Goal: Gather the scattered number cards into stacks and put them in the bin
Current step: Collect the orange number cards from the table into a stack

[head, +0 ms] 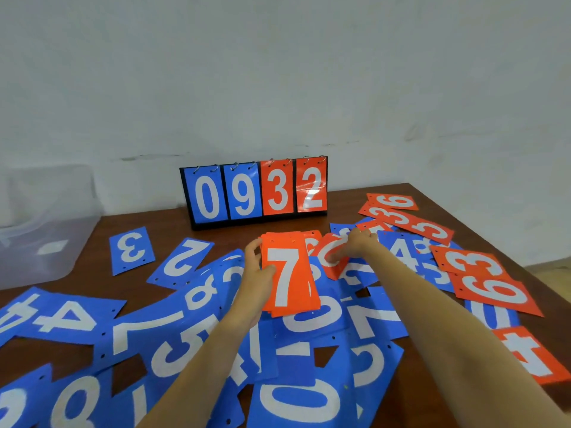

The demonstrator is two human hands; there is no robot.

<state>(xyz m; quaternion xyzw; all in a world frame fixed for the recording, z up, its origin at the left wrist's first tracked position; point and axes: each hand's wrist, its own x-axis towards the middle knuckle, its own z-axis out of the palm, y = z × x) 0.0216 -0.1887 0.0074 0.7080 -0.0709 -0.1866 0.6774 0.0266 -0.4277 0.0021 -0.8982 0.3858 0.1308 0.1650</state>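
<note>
My left hand (257,273) grips a stack of orange number cards (289,274) with a white 7 on top, held just above the table's middle. My right hand (352,246) reaches past the stack and pinches the edge of an orange card (328,254) lying among the others. Several blue number cards (173,322) cover the near and left table. More orange cards (482,273) lie along the right side. The clear plastic bin (40,233) stands off the table's far left corner.
A flip scoreboard (255,193) showing 0 9 3 2 stands at the back of the brown table (92,239), against a pale wall. A single blue 3 card (131,249) lies near the bin. The table's right edge runs diagonally past the orange cards.
</note>
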